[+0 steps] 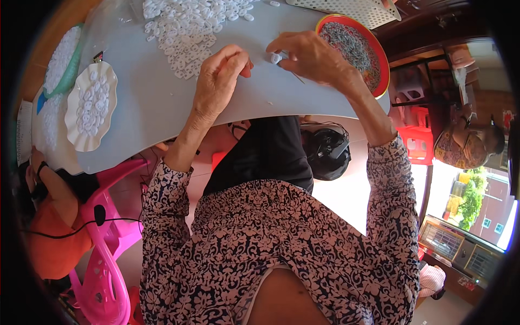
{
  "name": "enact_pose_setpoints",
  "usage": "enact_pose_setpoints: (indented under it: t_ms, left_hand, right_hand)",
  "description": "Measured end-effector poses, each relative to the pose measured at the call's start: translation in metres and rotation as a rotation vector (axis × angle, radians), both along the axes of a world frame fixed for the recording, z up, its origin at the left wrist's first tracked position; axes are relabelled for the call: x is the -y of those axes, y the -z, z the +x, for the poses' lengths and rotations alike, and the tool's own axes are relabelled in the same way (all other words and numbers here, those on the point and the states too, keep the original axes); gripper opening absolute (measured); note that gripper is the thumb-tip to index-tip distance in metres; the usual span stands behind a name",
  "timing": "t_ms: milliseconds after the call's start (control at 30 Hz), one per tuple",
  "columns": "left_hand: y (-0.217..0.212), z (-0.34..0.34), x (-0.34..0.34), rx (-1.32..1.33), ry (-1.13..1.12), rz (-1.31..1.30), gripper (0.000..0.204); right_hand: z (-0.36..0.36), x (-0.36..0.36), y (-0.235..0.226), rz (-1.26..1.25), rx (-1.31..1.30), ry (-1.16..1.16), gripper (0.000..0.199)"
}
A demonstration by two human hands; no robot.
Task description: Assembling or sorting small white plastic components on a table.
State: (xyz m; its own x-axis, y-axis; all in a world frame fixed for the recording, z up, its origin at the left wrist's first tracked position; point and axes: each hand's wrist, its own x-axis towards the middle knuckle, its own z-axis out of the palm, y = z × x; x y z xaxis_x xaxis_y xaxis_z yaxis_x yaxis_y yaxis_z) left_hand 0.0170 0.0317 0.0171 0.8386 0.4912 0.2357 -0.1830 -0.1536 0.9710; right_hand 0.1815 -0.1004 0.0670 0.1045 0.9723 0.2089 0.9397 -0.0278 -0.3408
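My right hand [314, 58] is closed above the grey table [146, 116], pinching a small white plastic piece [275, 57] at its fingertips. A thin metal pin [298, 77] pokes out below those fingers. To its left, my left hand [221, 78] is raised with the fingers curled and thumb pressed against them; anything between them is hidden. Beyond my left hand spreads a heap of small white oval pieces with holes [187, 51]. Close by my right hand stands a red round dish [386, 78] full of thin grey metal pins [349, 46].
A scalloped cream plate [71, 116] of white pieces lies at left, beside a green basket [69, 76] filled with more. A perforated white tray [352, 12] sits at the far right. Near a pink chair [105, 260], another person in orange [59, 233] is at the table's left end.
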Motion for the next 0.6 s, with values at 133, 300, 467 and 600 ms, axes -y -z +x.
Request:
enact_pose_setpoints:
  t_ms: [133,300,467,600]
  left_hand:
    - [-0.003,0.001,0.004,-0.022,-0.001,0.106,0.021]
    - [-0.007,-0.001,0.015,-0.039,0.007,0.294,0.012]
    - [0.001,-0.007,0.012,-0.062,0.111,0.239,0.017]
    - [-0.003,-0.005,0.014,-0.080,0.175,0.146,0.016]
  right_hand:
    - [-0.004,-0.002,0.015,0.004,-0.020,0.012,0.016]
    - [-0.004,-0.007,0.019,0.135,-0.121,-0.006,0.012]
    - [0.056,-0.020,-0.050,0.527,0.136,0.204,0.010]
    - [0.124,-0.017,-0.072,0.675,0.443,0.320,0.010]
